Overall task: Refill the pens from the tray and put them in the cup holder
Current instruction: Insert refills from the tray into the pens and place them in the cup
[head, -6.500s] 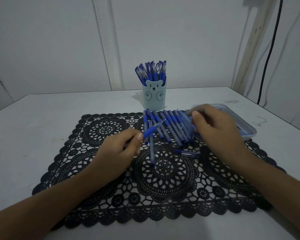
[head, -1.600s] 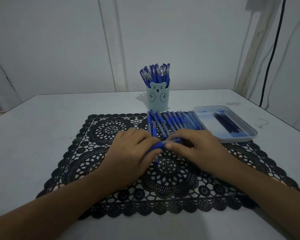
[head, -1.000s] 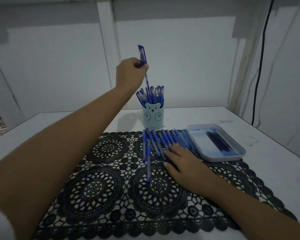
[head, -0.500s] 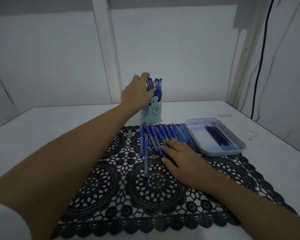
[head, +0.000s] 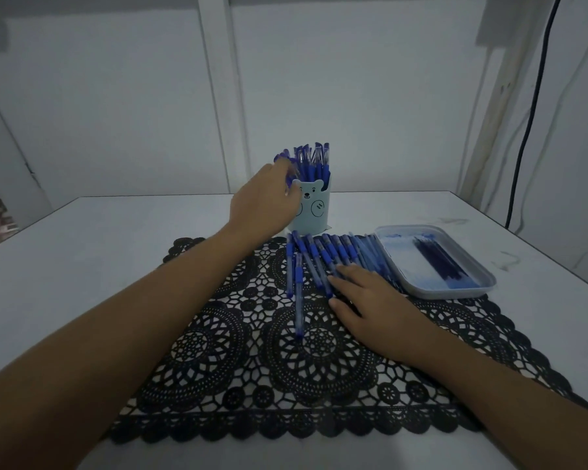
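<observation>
While left hand (head: 262,198) sits at the cup rim, status as follows:
step: drop-off of a refilled pen into the cup holder (head: 314,206) looks done or nearly so; hand is against the cup's left edge, touching the standing pens (head: 308,161).
left grip: fingers loosely curled at the pen tops; can't tell if they're clamped on a pen or just letting go.
right grip: right hand (head: 370,300) lies flat, fingers apart, resting on the near ends of the pen row (head: 336,254); nothing clamped.
loose pen: one pen (head: 298,296) lies alone on the black lace mat (head: 218,351), just left of the row.
tray: tray (head: 455,290) at the mat's right edge, dark refills (head: 438,261) inside.
desk: white desk (head: 82,249), mat centred.
progress: cup fairly full, a good dozen or so pens left in the row, so roughly mid-task by my read.
next: pull left hand back, pick one pen from the row, fetch one refill from the tray. Needs both hands; refills are thin, so fingertip pinch.
</observation>
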Action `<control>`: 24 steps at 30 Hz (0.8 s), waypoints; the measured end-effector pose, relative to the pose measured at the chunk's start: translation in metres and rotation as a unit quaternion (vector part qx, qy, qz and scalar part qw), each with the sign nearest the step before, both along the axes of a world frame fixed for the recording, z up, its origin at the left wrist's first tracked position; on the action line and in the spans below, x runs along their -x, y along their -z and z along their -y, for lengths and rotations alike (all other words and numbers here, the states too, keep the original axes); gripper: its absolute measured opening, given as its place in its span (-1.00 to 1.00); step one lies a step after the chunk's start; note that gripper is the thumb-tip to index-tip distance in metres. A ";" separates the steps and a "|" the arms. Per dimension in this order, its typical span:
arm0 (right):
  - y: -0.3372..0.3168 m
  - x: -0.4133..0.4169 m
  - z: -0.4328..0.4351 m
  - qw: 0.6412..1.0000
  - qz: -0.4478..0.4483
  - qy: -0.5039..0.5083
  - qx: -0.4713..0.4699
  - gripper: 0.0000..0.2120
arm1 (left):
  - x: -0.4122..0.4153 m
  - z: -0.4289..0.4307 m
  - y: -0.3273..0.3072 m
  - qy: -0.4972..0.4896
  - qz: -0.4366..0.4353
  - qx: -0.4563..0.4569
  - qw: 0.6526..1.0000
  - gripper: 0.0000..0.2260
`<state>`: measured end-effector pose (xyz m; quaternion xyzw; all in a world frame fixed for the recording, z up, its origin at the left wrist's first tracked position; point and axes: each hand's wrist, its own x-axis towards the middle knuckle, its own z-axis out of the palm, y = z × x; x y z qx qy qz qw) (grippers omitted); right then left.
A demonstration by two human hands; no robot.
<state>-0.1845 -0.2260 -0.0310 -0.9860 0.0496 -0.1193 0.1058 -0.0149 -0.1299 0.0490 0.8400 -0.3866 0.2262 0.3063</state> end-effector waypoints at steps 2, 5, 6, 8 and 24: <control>0.000 0.000 0.000 1.000 0.005 0.000 0.001 -0.54 | 0.017 -0.015 0.015 -0.008 -0.028 -0.059 0.998 -0.82; 0.001 0.000 -0.001 1.000 0.021 -0.001 -0.002 -0.55 | 0.040 -0.029 0.039 -0.009 -0.091 -0.178 0.980 -0.84; 0.001 0.000 -0.001 1.000 0.023 -0.002 -0.004 -0.55 | 0.045 -0.032 0.044 -0.014 -0.105 -0.192 0.976 -0.85; 0.001 0.000 -0.002 1.000 0.022 -0.001 -0.004 -0.55 | 0.048 -0.034 0.050 -0.034 -0.127 -0.204 0.970 -0.86; -0.002 0.001 -0.002 1.000 0.015 0.000 -0.006 -0.54 | 0.028 -0.029 0.025 -0.065 -0.186 -0.337 0.921 -0.78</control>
